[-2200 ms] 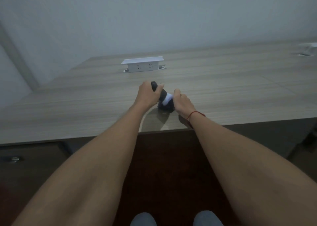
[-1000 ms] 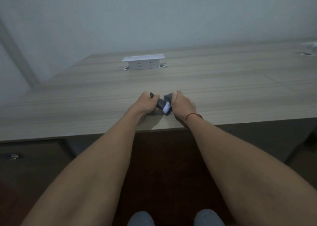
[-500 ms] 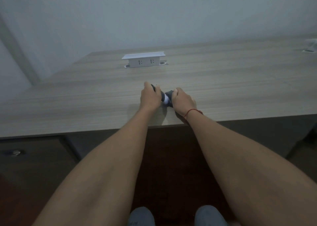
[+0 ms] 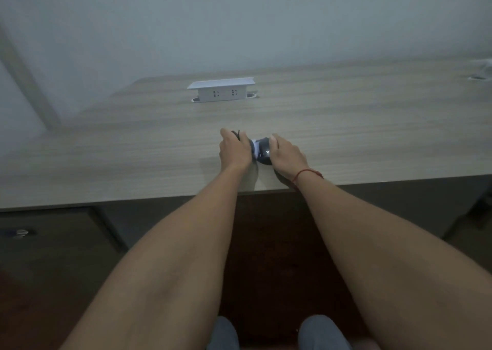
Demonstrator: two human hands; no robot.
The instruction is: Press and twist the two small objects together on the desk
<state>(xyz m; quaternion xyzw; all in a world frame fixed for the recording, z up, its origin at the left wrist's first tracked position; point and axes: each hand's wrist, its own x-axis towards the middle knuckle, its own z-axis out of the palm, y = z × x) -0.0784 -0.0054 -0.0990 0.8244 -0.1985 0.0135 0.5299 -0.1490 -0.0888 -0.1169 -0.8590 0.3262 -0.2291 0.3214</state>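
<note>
Seen from the head camera, a dark rolled bundle with a white band (image 4: 262, 151) is gripped at its ends by the left hand (image 4: 235, 151) and right hand (image 4: 286, 154), low over the wooden worktop (image 4: 133, 147) near its front edge; a white socket box (image 4: 222, 89) is set farther back

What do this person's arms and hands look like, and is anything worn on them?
Both forearms are bare, with no sleeves in view. The left hand wears nothing that shows. The right hand has a thin red string bracelet tied around its wrist. No rings, watch or gloves are visible.
</note>
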